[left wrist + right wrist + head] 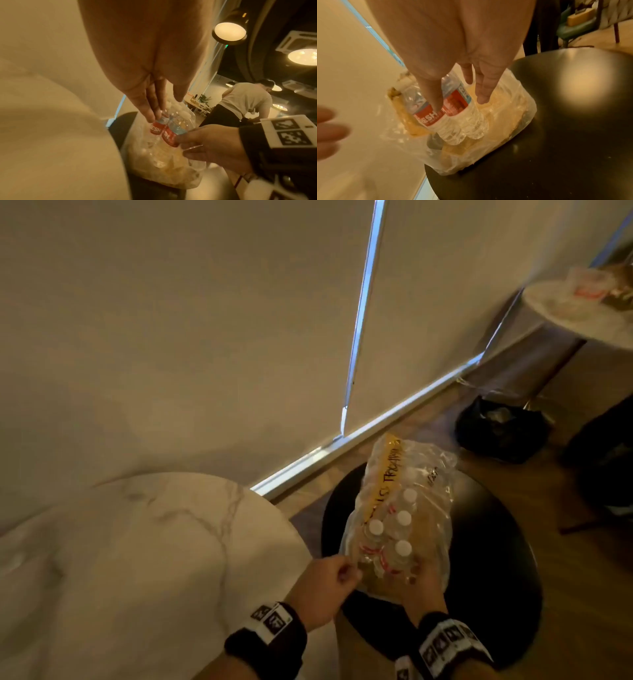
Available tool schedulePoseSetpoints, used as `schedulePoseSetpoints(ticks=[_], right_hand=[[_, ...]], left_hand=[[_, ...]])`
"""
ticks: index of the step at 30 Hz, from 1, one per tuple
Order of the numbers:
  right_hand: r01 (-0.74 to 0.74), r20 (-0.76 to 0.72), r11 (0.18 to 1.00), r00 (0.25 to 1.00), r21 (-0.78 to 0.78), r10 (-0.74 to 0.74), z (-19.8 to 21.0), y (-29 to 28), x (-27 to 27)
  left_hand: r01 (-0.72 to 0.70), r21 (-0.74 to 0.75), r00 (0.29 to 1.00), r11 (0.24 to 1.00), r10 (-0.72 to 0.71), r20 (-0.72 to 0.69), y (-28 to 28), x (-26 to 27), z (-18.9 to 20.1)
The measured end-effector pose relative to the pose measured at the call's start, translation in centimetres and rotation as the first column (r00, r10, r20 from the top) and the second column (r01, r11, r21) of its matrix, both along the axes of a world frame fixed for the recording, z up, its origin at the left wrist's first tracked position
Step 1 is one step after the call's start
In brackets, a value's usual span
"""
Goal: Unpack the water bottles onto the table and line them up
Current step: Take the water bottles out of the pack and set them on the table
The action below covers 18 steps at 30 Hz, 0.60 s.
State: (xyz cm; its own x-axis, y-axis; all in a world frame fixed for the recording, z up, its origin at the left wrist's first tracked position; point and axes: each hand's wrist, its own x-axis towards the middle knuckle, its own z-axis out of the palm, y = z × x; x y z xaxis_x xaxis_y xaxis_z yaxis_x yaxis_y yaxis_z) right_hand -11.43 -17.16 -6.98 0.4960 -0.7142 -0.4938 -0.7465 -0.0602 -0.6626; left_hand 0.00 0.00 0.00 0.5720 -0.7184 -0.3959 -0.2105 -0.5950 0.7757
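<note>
At the lower left of the head view sits the round marble table (137,559), pale with grey veins. Just right of it, low in the frame, the person's left hand (322,587) has its fingers curled at the near left edge of the plastic wrap (421,474); from the wrist view its fingers (150,108) reach down onto the top of a bottle's red label, though I can't tell whether they really pinch the film or only touch it. The water bottles (387,539) stand upright in the torn clear wrap at centre-right, four white caps showing, red labels around their middles, a yellow strip with dark lettering running up the wrap's left side. The pack rests on a round black stool (496,542) beside the table. The right hand (423,583) is at the pack's near right side, thumb laid over a red label and fingers spread fairly straight down into the film. Farther right, on the wooden floor, a black bag (500,429) lies slumped.
</note>
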Motion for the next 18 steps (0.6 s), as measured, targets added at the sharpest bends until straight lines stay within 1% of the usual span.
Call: schedulePoseSetpoints(ticks=[1, 4, 6, 7, 9, 12, 13, 15, 16, 18], right_hand=[[0.004, 0.008, 1.0, 1.0, -0.009, -0.004, -1.4, -0.4, 0.5], [0.031, 0.021, 0.998, 0.999, 0.048, -0.032, -4.6, -1.7, 1.2], [0.02, 0.044, 0.995, 0.999, 0.099, -0.024, -6.8, -2.5, 1.3], [0.005, 0.072, 0.993, 0.997, 0.12, -0.014, -6.8, -2.7, 1.3], [-0.034, 0.129, 0.991, 0.991, 0.127, 0.017, -5.5, -2.9, 1.5], [-0.025, 0.131, 0.993, 0.991, 0.114, 0.01, -3.4, -2.9, 1.5], [-0.032, 0.132, 0.994, 0.991, 0.107, 0.018, -2.7, -3.0, 1.2], [-0.122, 0.111, 0.991, 0.987, 0.049, 0.116, -0.9, -2.9, 0.5], [-0.165, 0.094, 0.986, 0.982, 0.018, 0.163, 0.0, -2.8, 0.2], [-0.185, 0.107, 0.983, 0.977, -0.006, 0.185, 1.7, -2.4, -0.8]], left_hand=[[-0.002, 0.006, 1.0, 1.0, 0.002, -0.024, -1.8, -0.1, -1.4], [-0.02, 0.065, 0.997, 0.998, 0.024, -0.072, -5.6, 0.0, -3.5], [-0.091, 0.015, 0.992, 0.996, 0.092, -0.089, -7.6, 0.1, -4.8], [-0.122, -0.016, 0.99, 0.992, 0.121, -0.071, -8.4, 0.3, -5.6], [-0.166, -0.048, 0.985, 0.985, 0.164, -0.048, -9.7, 0.9, -6.9], [-0.236, -0.08, 0.971, 0.969, 0.237, 0.015, -10.8, 1.3, -8.1], [-0.246, -0.097, 0.968, 0.964, 0.249, 0.027, -10.9, 1.3, -7.9], [-0.238, -0.13, 0.966, 0.963, 0.248, 0.067, -10.5, 0.9, -7.0], [-0.23, -0.136, 0.968, 0.964, 0.24, 0.069, -10.1, 0.6, -6.5], [-0.212, -0.123, 0.976, 0.97, 0.217, 0.027, -8.6, -0.1, -5.0]])
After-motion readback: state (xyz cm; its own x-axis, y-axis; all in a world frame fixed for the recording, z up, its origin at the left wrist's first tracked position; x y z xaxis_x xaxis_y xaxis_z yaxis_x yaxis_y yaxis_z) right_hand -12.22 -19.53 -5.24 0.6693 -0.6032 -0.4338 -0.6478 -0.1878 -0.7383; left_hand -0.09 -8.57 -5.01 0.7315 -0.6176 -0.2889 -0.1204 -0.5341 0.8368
